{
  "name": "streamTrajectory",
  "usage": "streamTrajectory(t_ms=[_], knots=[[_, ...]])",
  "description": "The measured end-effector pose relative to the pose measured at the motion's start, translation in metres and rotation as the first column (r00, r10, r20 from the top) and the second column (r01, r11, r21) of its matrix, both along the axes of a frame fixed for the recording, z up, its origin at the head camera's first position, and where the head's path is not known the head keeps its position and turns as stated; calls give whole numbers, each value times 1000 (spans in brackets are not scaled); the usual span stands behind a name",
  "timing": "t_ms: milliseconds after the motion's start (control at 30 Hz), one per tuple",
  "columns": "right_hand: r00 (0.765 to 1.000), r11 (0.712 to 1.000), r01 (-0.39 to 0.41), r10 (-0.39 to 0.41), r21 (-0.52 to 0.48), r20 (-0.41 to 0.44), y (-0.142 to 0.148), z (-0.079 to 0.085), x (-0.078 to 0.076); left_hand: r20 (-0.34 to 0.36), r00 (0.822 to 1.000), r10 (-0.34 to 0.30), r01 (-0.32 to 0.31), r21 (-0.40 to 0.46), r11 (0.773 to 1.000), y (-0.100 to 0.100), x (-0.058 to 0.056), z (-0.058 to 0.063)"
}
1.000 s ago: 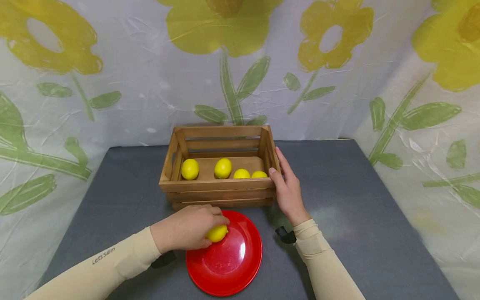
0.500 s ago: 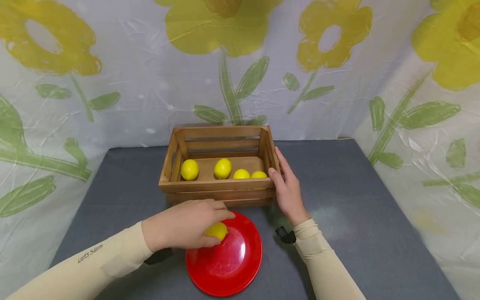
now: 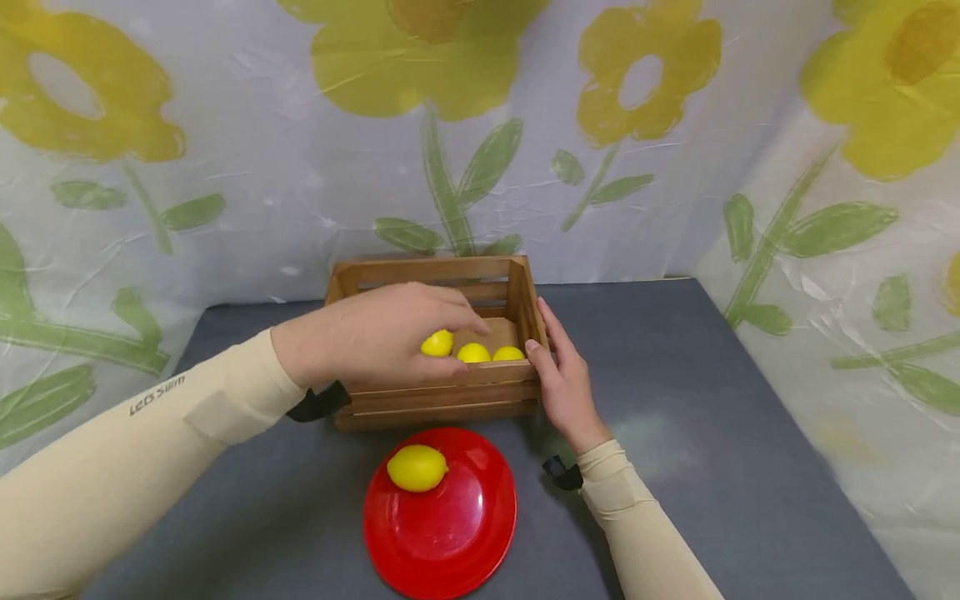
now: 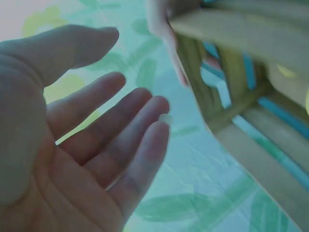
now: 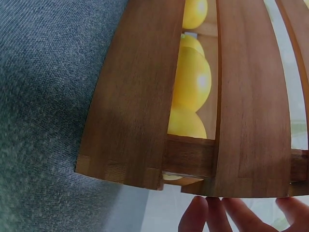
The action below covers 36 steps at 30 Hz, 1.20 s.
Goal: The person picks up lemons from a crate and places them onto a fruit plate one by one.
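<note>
Fingers of left hand (image 3: 375, 337) relaxed, apart, empty, over wooden crate (image 3: 442, 398) of lemons (image 3: 474, 353); right hand (image 3: 561, 375) flat against crate's side.

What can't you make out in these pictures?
- Head view: the left hand covers the left half of the crate, so lemons there are hidden.
- Left wrist view: blurred, no lemon visible.
- Right wrist view: right hand cut off by the bottom edge.

My head view looks down and forward over the bench (image 3: 712, 433), crate (image 3: 438, 392) at centre frame. Left wrist view sits tight on the palm; right wrist view hugs the crate's slats; all three share that crate.
</note>
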State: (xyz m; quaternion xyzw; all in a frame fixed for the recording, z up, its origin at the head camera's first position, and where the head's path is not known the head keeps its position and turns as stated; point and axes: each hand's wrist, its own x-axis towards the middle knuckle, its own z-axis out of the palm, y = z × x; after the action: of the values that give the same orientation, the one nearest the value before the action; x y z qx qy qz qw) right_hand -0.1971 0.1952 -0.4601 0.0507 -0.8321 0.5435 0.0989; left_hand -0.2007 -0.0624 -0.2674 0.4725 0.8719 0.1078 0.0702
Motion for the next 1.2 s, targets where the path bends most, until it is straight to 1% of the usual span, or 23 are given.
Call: streamTrajectory(t_ms=[100, 167, 233, 333, 400, 467, 600, 767, 933, 1200], knots=[[1000, 1000, -2, 2, -3, 4, 0, -1, 0, -17, 1000, 19, -19, -33, 999, 7, -26, 0], [1000, 1000, -5, 5, -7, 5, -1, -2, 0, -13, 1000, 17, -18, -68, 998, 12, -44, -5], [1000, 1000, -7, 7, -8, 0, -1, -2, 0, -14, 1000, 16, -17, -98, 995, 17, -61, -13], [1000, 1000, -12, 12, -10, -4, -2, -2, 0, -3, 1000, 21, -22, -150, 988, 27, -80, -29], [1000, 1000, -15, 15, -15, -6, -2, -1, 0, 7, 1000, 23, -21, -178, 984, 34, -89, -41], [1000, 1000, -15, 15, -22, -10, -3, -1, 1, 23, 1000, 18, -12, -211, 977, 42, -95, -53], [1000, 999, -14, 13, -30, -15, -2, -3, 2, 54, 998, -22, 34, -235, 971, 56, -104, -73], [1000, 1000, -11, 11, -22, -26, -1, -5, 3, 106, 993, -50, 76, -262, 962, 70, -107, -90], [999, 1000, -7, 6, -17, -33, 1, -3, 2, 125, 990, -66, 100, -292, 951, 82, -108, -101], [998, 1000, -3, 3, -3, -69, 6, 0, -1, 157, 984, -87, 127, -273, 954, 91, -112, -112]])
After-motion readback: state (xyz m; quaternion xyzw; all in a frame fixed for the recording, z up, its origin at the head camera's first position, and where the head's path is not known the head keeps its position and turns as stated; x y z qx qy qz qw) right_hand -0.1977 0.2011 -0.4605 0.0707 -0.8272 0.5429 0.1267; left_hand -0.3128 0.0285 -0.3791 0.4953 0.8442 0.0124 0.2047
